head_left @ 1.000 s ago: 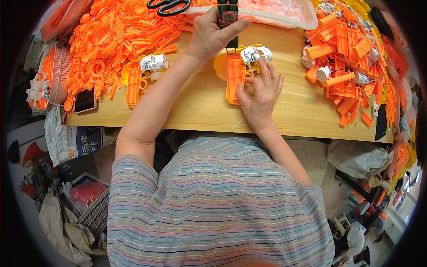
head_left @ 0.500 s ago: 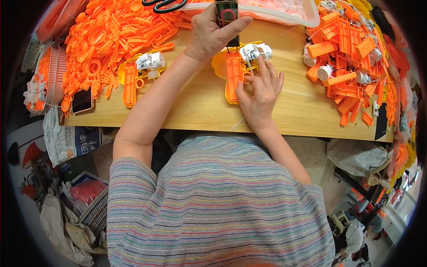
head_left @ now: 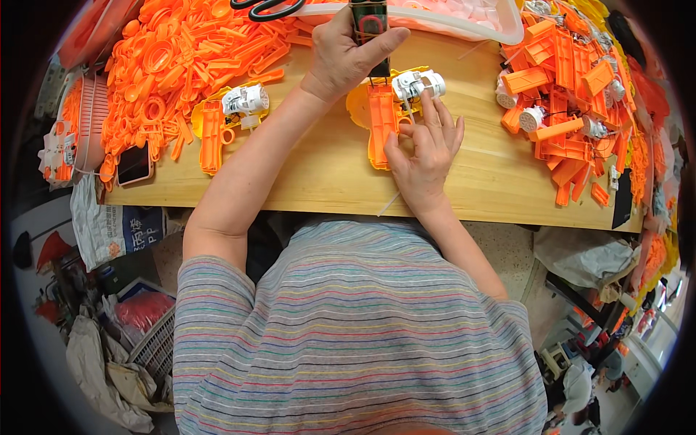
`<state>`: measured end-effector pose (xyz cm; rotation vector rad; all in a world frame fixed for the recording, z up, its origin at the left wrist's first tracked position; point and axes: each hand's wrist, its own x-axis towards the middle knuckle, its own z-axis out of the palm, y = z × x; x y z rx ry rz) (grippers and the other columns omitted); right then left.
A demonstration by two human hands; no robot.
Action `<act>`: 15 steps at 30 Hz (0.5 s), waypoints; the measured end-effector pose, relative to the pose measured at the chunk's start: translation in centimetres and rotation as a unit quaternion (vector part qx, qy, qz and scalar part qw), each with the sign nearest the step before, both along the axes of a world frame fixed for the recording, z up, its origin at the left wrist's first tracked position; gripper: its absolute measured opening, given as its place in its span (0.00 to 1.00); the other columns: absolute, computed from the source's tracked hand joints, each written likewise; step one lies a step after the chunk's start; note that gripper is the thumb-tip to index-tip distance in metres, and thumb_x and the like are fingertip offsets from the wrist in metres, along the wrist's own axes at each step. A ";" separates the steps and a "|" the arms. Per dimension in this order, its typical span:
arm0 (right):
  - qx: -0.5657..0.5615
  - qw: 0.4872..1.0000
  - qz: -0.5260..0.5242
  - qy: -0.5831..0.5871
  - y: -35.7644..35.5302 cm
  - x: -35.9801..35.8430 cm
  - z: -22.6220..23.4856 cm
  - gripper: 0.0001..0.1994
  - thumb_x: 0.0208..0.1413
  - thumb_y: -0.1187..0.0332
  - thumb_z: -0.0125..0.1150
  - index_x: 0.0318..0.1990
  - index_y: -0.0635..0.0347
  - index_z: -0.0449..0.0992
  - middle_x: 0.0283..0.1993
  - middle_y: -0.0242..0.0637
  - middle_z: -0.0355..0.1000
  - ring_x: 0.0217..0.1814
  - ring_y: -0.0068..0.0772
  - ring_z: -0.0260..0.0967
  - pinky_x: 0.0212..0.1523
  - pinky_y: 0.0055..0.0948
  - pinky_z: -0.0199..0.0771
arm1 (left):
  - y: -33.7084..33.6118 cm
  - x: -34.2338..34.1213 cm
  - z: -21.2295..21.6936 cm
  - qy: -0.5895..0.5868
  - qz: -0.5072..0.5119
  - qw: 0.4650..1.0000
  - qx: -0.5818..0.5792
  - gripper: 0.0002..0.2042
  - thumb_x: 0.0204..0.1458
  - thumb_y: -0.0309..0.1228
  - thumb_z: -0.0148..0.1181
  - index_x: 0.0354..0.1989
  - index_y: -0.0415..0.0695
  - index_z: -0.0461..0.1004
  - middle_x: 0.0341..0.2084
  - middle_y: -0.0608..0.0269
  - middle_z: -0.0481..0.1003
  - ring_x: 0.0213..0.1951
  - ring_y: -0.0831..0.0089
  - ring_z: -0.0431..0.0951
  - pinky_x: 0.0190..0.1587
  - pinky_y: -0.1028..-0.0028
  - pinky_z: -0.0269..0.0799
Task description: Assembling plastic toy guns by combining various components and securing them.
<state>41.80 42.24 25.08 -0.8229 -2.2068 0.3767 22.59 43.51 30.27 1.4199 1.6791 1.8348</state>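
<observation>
My left hand (head_left: 348,54) is closed around a dark, box-shaped device (head_left: 370,43) with bands round it. Two thin metal prongs at its lower end meet the top of an orange battery holder (head_left: 380,127). That holder sits on a yellow toy shell (head_left: 357,107), with a white cylindrical unit (head_left: 418,85) beside it. My right hand (head_left: 424,152) grips this toy assembly from the right. Its longer fingers reach the white unit, while the thumb rests by the battery holder; the exact finger contact is partly hidden. Left of my forearm lies a similar toy assembly (head_left: 212,134).
Loose orange plastic parts (head_left: 163,65) are heaped at the left, beside a phone (head_left: 135,165). Orange holders with white units (head_left: 565,94) are piled at the right. A translucent tray (head_left: 507,25) and black-handled scissors (head_left: 275,9) lie at the back of the wooden table (head_left: 312,185).
</observation>
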 end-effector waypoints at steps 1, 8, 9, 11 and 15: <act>0.000 1.000 0.000 -0.001 0.0 0.0 0.0 0.08 0.42 0.70 0.67 0.28 0.57 0.73 0.65 0.46 0.65 0.68 0.50 0.58 0.68 0.61 0.40 | -0.1 0.0 0.1 0.026 -0.003 1.000 0.000 0.14 0.51 0.37 0.69 0.30 0.41 0.71 0.18 0.71 0.71 0.21 0.83 0.69 0.24 0.77 0.67; 0.000 1.000 0.002 0.001 -0.1 -0.1 0.0 0.07 0.43 0.71 0.67 0.29 0.57 0.74 0.65 0.46 0.66 0.68 0.49 0.58 0.69 0.61 0.39 | 0.4 -0.5 -1.4 0.055 0.018 0.998 -0.002 0.15 0.50 0.37 0.70 0.29 0.41 0.71 0.17 0.69 0.71 0.20 0.81 0.71 0.24 0.76 0.68; 0.000 1.000 0.002 0.001 0.0 -0.1 0.0 0.07 0.43 0.71 0.67 0.29 0.57 0.74 0.65 0.46 0.66 0.68 0.49 0.58 0.69 0.61 0.39 | 0.4 -0.5 -1.4 0.053 0.019 0.998 0.004 0.15 0.49 0.38 0.70 0.29 0.41 0.71 0.17 0.69 0.71 0.20 0.81 0.70 0.24 0.76 0.68; -0.002 1.000 0.004 0.002 -0.1 -0.1 0.1 0.07 0.43 0.71 0.67 0.28 0.57 0.74 0.65 0.46 0.66 0.68 0.49 0.58 0.69 0.61 0.39 | 0.3 -0.6 -1.5 0.052 0.021 0.998 0.010 0.15 0.49 0.38 0.70 0.29 0.41 0.71 0.17 0.69 0.71 0.20 0.81 0.70 0.24 0.76 0.68; 0.000 1.000 0.002 -0.001 -0.1 -0.1 0.1 0.07 0.43 0.71 0.67 0.28 0.57 0.74 0.65 0.46 0.66 0.68 0.49 0.58 0.69 0.61 0.39 | 0.4 -0.7 -1.8 0.049 0.020 0.998 0.030 0.15 0.50 0.38 0.70 0.30 0.41 0.71 0.17 0.69 0.71 0.20 0.81 0.70 0.25 0.76 0.68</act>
